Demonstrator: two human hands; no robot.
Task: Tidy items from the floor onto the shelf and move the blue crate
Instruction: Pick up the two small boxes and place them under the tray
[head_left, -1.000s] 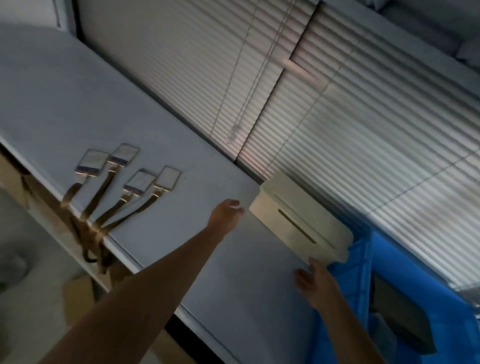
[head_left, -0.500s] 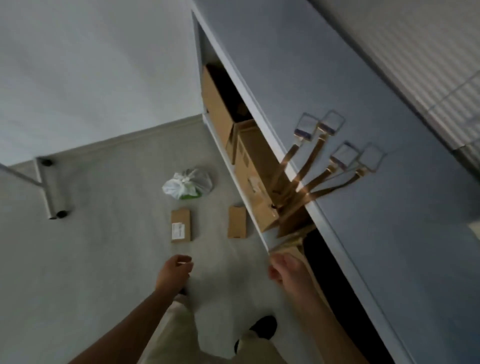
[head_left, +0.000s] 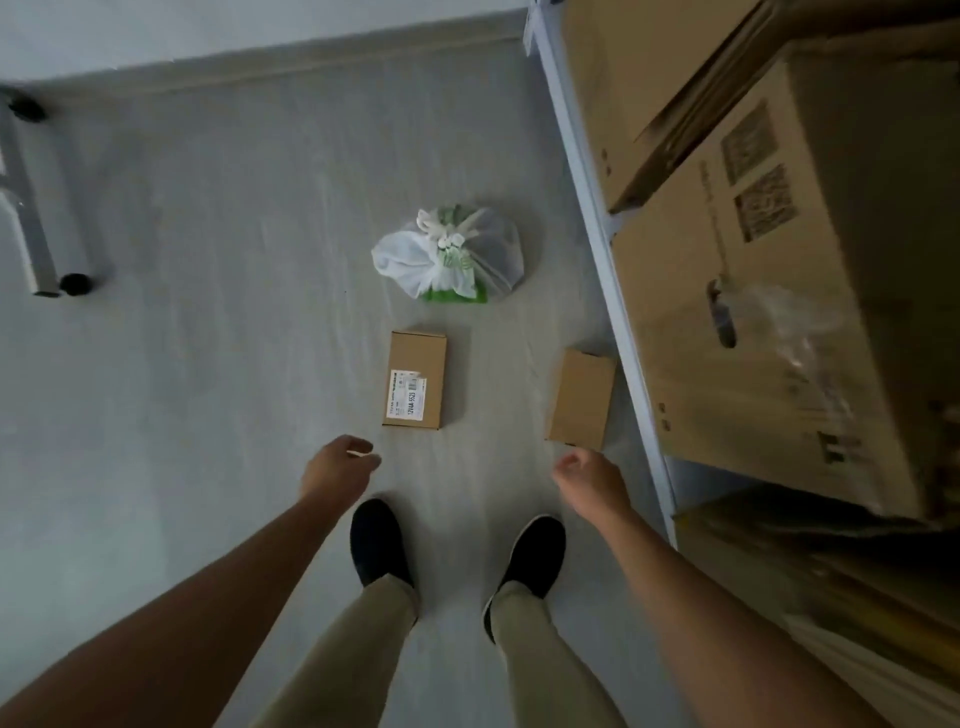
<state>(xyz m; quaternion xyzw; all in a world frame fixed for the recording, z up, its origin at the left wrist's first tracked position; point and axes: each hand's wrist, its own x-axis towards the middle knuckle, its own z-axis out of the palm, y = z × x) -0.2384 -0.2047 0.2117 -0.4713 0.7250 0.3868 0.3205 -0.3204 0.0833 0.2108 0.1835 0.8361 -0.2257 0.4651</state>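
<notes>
Both hands have dropped from the shelf top toward the floor, left hand (head_left: 338, 467) and right hand (head_left: 589, 480) loosely curled and empty, so each should now open wide over its nearest target, labelled box (head_left: 415, 379) and plain box (head_left: 582, 397), leaving the tied bag (head_left: 449, 254) beyond.

Two boxes (head_left: 414, 379) and bag (head_left: 451, 253) on floor (head_left: 208, 312)

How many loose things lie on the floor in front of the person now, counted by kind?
Small cardboard boxes: 2, one with a label and one plain beside the shelf frame
Tied plastic bags: 1
Total: 3
Both the left hand and the right hand are empty.
</notes>
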